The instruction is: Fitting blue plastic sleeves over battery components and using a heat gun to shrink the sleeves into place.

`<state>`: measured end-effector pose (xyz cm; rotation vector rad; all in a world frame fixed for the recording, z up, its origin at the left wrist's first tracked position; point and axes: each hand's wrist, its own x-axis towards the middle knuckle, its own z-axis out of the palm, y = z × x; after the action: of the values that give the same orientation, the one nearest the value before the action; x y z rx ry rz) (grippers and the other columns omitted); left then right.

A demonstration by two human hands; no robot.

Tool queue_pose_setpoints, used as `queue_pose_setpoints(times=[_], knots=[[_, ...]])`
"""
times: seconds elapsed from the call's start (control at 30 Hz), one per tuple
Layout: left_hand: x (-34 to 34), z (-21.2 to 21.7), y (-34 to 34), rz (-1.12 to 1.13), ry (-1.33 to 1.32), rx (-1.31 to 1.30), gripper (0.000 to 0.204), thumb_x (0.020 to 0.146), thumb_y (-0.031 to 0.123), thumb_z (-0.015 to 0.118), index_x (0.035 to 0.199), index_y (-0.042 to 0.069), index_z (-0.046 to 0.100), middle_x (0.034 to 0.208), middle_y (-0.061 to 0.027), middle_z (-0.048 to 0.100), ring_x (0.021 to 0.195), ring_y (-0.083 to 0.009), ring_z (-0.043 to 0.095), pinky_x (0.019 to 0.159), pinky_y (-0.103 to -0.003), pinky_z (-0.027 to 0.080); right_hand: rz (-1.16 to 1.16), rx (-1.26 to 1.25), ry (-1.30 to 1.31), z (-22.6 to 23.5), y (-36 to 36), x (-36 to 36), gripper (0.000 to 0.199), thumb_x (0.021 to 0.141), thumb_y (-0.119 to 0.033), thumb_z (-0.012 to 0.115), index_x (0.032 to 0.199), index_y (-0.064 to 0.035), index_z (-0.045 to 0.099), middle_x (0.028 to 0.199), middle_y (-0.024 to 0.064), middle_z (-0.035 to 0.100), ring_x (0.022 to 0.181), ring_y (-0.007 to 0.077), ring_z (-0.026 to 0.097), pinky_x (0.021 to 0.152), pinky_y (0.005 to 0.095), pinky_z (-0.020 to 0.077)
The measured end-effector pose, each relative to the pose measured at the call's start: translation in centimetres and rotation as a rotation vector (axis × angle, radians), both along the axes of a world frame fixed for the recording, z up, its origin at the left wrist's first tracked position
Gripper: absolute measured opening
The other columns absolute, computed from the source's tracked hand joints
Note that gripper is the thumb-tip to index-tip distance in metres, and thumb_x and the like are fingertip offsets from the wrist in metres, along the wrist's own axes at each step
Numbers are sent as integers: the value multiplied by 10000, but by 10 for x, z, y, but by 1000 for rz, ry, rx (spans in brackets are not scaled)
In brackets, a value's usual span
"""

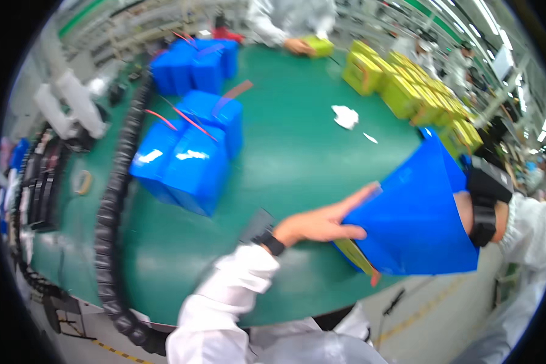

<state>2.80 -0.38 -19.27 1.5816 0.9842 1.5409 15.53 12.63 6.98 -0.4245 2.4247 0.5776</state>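
Observation:
A wide blue plastic sleeve (412,212) slants over the right part of the green table. From its lower left end shows the edge of a yellow-green pack (355,256) with a bit of orange-red at its corner. My left hand (321,223) grips that end of the sleeve, thumb on the near side and fingers along the upper edge, slightly blurred. My right hand goes into the sleeve's wide right end; only the wrist (464,212), wearing a black strapped device (490,182), can be seen, and its fingers are hidden.
Blue-wrapped packs (194,164) with red wires stand at left, beside a black ribbed hose (106,236). Yellow-green packs (400,97) line the far right edge. White scraps (344,117) lie mid-table. Across the table, another person's hand (299,47) touches a yellow-green pack.

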Motion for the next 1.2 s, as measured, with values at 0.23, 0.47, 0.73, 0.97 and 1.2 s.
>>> queue_pose_setpoints(times=[0.23,0.47,0.73,0.97,1.2], knots=[[0,3,-5,-59,-145,-44,982,930,263,707,1601,67,18,1659,-146,113,1513,-233,157,1218,-360,159,-110,-111,126,-26,37,31,311,901,-316,614,1026,-46,705,982,144,716,935,323,676,776,374,560],[6,-2,-8,17,-102,-29,964,932,329,705,1606,93,56,1624,-144,221,1468,-249,274,1189,-346,246,141,-147,41,-50,250,86,340,935,-282,560,1181,-68,659,1120,124,698,939,319,674,785,375,555],[4,0,-9,-7,-139,-39,965,948,326,689,1604,84,25,1631,-142,199,1471,-237,262,1192,-336,230,90,-430,-42,-2,46,10,341,900,-246,620,1147,-12,642,1074,176,689,914,358,659,801,386,537],[3,0,-13,1,-164,-65,975,949,314,690,1597,52,11,1644,-146,151,1490,-225,212,1205,-331,200,-158,-286,-49,42,9,-4,96,718,-65,635,742,17,592,743,153,606,820,366,564,736,417,474],[2,1,-10,-27,-151,-34,983,941,309,700,1593,35,18,1646,-150,134,1497,-223,194,1209,-335,192,42,-436,150,36,11,15,81,714,-62,651,767,-1,658,774,101,590,827,301,515,801,371,452]])
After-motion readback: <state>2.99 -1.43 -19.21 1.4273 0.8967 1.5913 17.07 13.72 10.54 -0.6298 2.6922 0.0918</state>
